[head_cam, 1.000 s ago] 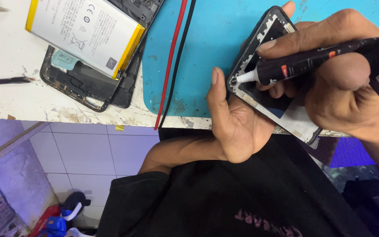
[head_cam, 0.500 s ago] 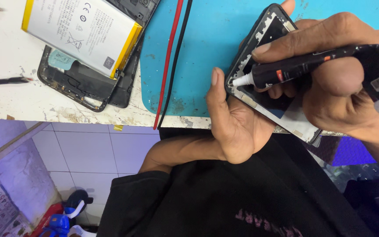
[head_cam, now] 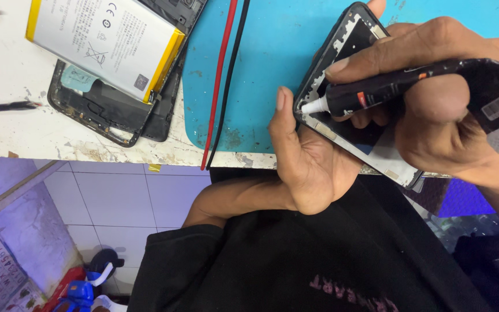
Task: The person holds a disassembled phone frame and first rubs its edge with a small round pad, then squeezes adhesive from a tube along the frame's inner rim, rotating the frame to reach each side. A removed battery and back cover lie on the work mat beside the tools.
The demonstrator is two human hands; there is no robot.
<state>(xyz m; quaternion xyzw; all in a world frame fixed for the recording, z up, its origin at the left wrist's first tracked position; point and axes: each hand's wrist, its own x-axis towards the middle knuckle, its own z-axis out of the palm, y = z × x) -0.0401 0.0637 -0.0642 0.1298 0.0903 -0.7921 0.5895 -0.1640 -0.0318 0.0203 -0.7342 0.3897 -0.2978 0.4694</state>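
Cradling the phone frame (head_cam: 350,124) from below at the bench (head_cam: 12,115) edge, the left hand (head_cam: 307,167) wraps its fingers round it; the right hand (head_cam: 440,110) pinches a black glue tube (head_cam: 388,92), nozzle touching the rim. The frame looks thin, light and fragile, best gripped by its edges.

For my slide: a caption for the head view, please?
Left hand steadies black phone frame; right hand presses black glue tube.

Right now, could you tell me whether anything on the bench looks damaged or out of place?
Yes. The white battery lies askew on the opened phone body, overhanging it. The white bench edge is chipped and stained. The red cable and black cable dangle off the edge.
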